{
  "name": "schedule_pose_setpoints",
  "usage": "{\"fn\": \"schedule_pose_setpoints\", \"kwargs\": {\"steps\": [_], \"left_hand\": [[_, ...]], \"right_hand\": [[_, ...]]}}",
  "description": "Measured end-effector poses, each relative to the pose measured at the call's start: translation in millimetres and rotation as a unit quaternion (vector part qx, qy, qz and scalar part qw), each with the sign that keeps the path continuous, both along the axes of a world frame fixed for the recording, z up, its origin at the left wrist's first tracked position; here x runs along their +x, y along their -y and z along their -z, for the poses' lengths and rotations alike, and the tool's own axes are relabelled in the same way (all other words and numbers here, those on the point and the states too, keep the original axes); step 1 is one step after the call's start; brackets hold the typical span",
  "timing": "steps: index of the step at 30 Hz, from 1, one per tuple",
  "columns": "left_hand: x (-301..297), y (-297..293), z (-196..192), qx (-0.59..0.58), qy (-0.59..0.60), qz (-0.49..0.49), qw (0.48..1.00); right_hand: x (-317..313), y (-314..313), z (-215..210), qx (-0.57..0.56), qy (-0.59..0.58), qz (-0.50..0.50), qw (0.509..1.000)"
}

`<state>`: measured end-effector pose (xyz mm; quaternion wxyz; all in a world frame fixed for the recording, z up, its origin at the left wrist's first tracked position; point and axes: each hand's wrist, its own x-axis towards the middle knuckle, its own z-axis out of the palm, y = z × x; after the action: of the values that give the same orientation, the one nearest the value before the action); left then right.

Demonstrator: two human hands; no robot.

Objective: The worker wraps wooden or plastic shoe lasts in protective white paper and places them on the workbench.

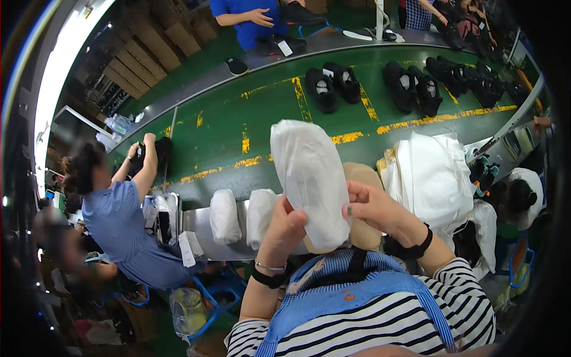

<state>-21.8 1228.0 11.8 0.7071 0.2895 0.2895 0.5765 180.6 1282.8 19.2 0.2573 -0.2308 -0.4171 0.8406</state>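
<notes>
A long, rounded bundle wrapped in thin white paper (309,178) is held upright in front of my chest. My left hand (286,225) is closed round its lower left side, with the thumb lying on the front. On the right edge, my right hand (375,205) pinches the paper between thumb and fingers. Partly hidden behind the bundle are beige, rounded pieces (364,234) whose kind I cannot make out. To the left on the metal ledge lie two similar white wrapped bundles (225,217). A thick stack of white paper sheets (437,178) sits to the right.
Beyond my hands runs a green conveyor belt (220,125) with worn yellow markings, carrying several black shoes (321,90). A co-worker in blue (128,223) sits at the left, handling a dark shoe. Across the belt stands another person (247,24). A blue stool (221,294) is at lower left.
</notes>
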Motion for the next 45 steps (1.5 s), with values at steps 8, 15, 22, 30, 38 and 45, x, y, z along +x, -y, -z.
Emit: {"fn": "schedule_pose_setpoints", "kwargs": {"steps": [8,15,22,30,38,45], "left_hand": [[13,-1,6,-0.037,-0.058,0.047,0.996],[26,7,13,-0.029,-0.136,0.028,0.990],[39,0,-4,-0.029,-0.211,-0.017,0.977],[43,-3,1,-0.030,-0.246,-0.021,0.969],[49,-3,1,-0.103,-0.051,-0.021,0.993],[51,-21,27,-0.083,-0.161,-0.071,0.981]], "right_hand": [[12,5,6,0.043,0.025,0.068,0.996],[22,20,9,0.065,0.024,0.082,0.994],[27,22,12,0.045,0.015,0.105,0.993],[35,23,12,0.042,0.008,0.114,0.993],[37,23,13,0.072,0.023,0.101,0.992],[25,22,15,0.075,0.047,0.170,0.981]]}}
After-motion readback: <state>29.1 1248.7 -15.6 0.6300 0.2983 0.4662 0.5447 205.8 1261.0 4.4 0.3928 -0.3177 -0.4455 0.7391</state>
